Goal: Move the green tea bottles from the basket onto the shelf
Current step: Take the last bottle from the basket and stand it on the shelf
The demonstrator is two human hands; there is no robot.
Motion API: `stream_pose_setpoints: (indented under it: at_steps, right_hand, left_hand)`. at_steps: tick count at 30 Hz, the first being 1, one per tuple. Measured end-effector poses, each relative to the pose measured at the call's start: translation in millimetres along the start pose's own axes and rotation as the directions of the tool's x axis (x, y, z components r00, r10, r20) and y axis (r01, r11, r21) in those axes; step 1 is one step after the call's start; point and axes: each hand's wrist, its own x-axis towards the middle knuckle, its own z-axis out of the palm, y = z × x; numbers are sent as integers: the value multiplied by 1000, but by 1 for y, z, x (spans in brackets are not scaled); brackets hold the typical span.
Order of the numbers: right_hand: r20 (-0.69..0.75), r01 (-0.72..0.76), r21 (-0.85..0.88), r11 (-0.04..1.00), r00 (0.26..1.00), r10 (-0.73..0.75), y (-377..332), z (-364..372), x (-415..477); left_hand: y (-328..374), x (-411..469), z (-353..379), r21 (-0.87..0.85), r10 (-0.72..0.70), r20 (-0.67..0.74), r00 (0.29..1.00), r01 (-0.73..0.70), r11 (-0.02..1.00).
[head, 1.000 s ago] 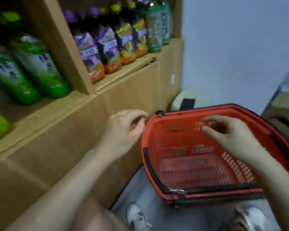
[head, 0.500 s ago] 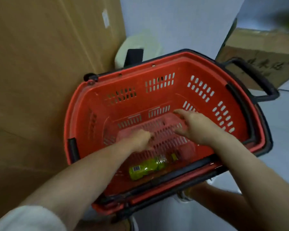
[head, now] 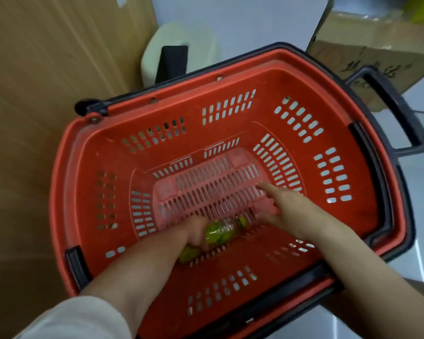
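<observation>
A red plastic basket [head: 353,182] with slotted walls and black handles fills the view from above. One green tea bottle [head: 222,232] lies on its side at the basket's bottom, near the front wall, cap pointing right. My left hand [head: 194,232] is down inside the basket with its fingers wrapped around the bottle's middle. My right hand [head: 283,206] hovers just right of the bottle's cap end, fingers spread and one finger pointing across the basket floor. The shelf is out of view.
A brown wooden cabinet side [head: 47,94] stands along the left of the basket. Behind the basket sit a pale round bin [head: 181,42] and a cardboard box [head: 367,52] at the back right. Pale floor shows on the right.
The view dropped from the shelf to the basket's inside. Both hands went down into the basket, and my left hand has closed around the green bottle lying at the bottom.
</observation>
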Motion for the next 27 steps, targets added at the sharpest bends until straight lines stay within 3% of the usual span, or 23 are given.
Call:
stream_pose_setpoints:
  at_steps: [4,8,11,13,14,16,18,20,21,24,27]
  right_hand:
    - [52,15,33,999,999,-16,-2,8,-8]
    - [88,20,140,990,996,-33,-5,2,-11]
    - [85,62,244,968,993,-85,-11,-4,-16]
    - [-14,131,289,948,991,-132,-17,-4,-21]
    - [-59,158,313,937,987,-147,-19,-3,-22]
    - [-118,192,337,922,980,-161,-21,-4,-24]
    - [-161,179,321,930,978,-133,-22,-6,-25]
    - [-201,153,298,942,975,-94,-21,-10,-22]
    - [-217,157,283,946,971,-96,-22,-12,-22]
    - [-256,175,231,957,960,-114,-38,-19,-22]
    - [-303,194,162,968,943,-138,-57,-23,-22]
  left_hand:
    - [3,-18,-31,-180,-9,-9,1000,7,984]
    - [20,-54,-71,-348,138,-87,987,-160,924]
    - [29,-90,-93,-358,209,-169,963,-257,898]
    - [26,-114,-101,-293,205,-239,949,-272,917]
    - [21,-127,-105,-188,176,-307,935,-241,952]
    - [3,-159,-113,119,96,-522,847,-39,992]
    - [-23,-195,-117,211,8,-748,664,226,951]
    - [-53,-223,-114,54,-158,-852,500,383,922]
    - [-64,-231,-109,-74,-269,-835,480,387,919]
    - [-81,-234,-94,-493,-467,-680,566,119,862]
    - [-82,-222,-95,-553,-485,-688,540,42,832]
